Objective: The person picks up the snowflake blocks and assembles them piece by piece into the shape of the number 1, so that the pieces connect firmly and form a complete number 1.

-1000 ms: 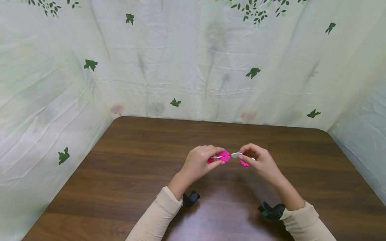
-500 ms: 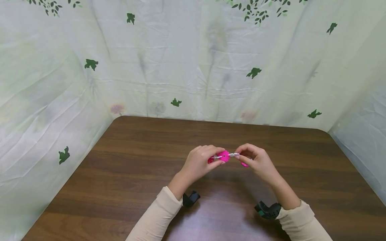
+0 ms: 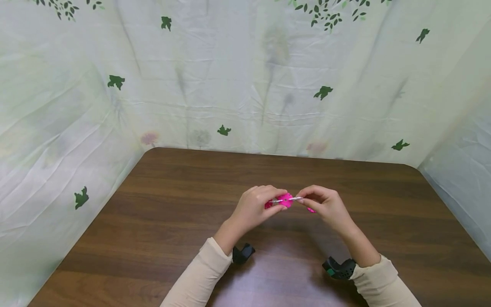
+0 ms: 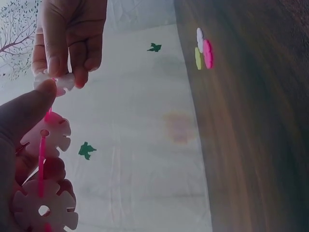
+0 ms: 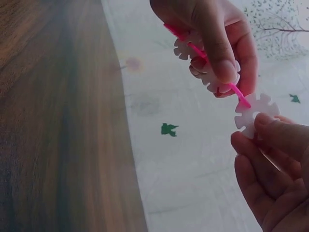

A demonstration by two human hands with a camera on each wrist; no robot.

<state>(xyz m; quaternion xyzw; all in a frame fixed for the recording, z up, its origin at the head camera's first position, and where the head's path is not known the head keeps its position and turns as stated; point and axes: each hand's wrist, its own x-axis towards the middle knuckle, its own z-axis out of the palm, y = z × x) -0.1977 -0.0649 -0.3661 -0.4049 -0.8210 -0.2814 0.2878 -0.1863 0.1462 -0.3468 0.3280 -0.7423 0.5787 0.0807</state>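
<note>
A chain of interlocked notched plastic discs, pink and white, is held between the thumb and fingers of my left hand (image 3: pixel 251 207). At its right end in the head view is a pink disc (image 3: pixel 285 200). My right hand (image 3: pixel 326 205) pinches a white disc (image 5: pixel 260 108) between thumb and fingers, its rim meeting that pink disc, which shows edge-on in the right wrist view. Whether the slots are fully engaged I cannot tell. Lower in the left wrist view, another white disc (image 4: pixel 46 208) of the chain hangs below my left thumb. Fingers hide parts of the chain.
Loose discs lie on the brown wooden table (image 3: pixel 192 183): a white disc (image 4: pixel 200 39), a pink disc (image 4: pixel 208 54) and a yellow-green disc (image 4: pixel 198 58). In the head view my right hand mostly covers them. Pale printed cloth (image 3: pixel 230 85) hangs behind the table.
My right hand has moved left, bringing its white disc from a gap up against the pink disc and turning it more edge-on. My left hand has stayed nearly still.
</note>
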